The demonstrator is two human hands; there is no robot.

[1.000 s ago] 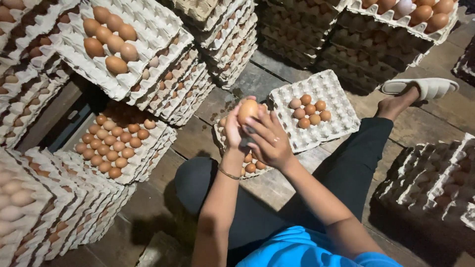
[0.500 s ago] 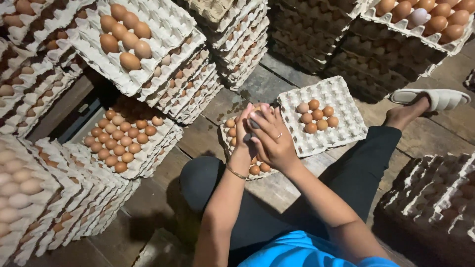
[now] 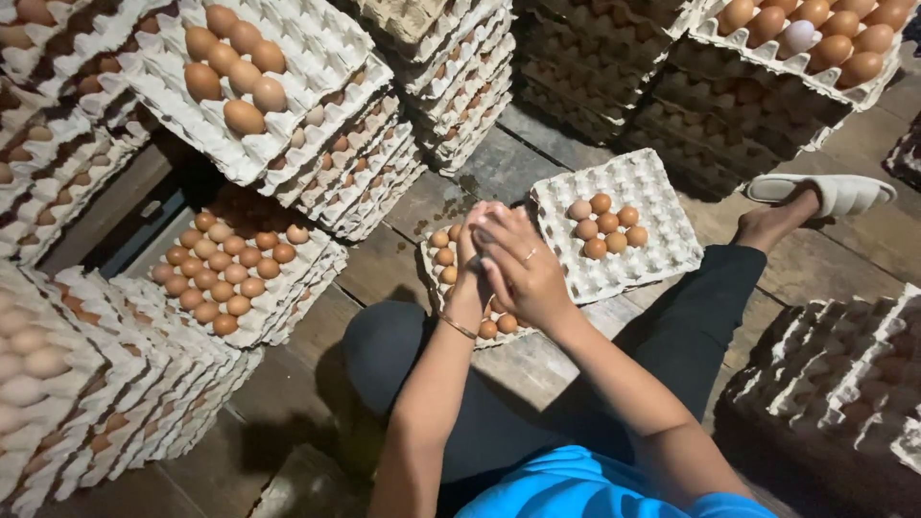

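Both hands, left hand (image 3: 473, 273) and right hand (image 3: 518, 269), cupped together at frame centre over the egg tray (image 3: 443, 288) on the floor; contents hidden, can't tell what's gripped. Advice: keep hands low, light pressure, clear the neighbouring eggs (image 3: 441, 257).

Floor (image 3: 537, 163) under me is dark wood planks w/ gaps btwn boards, worn and stained. Taking the white slipper (image 3: 825, 192) as landmark: far left of it, stacks of grey pulp trays (image 3: 317, 125) piled high, some tops w/ brown eggs. Above the slipper, more tall stacks (image 3: 767, 86), top one nearly full. Below it, on my right, a stack of empty trays (image 3: 844, 384) in shadow. Light is dim, warm, brighter toward the left; deep shadow near my legs.
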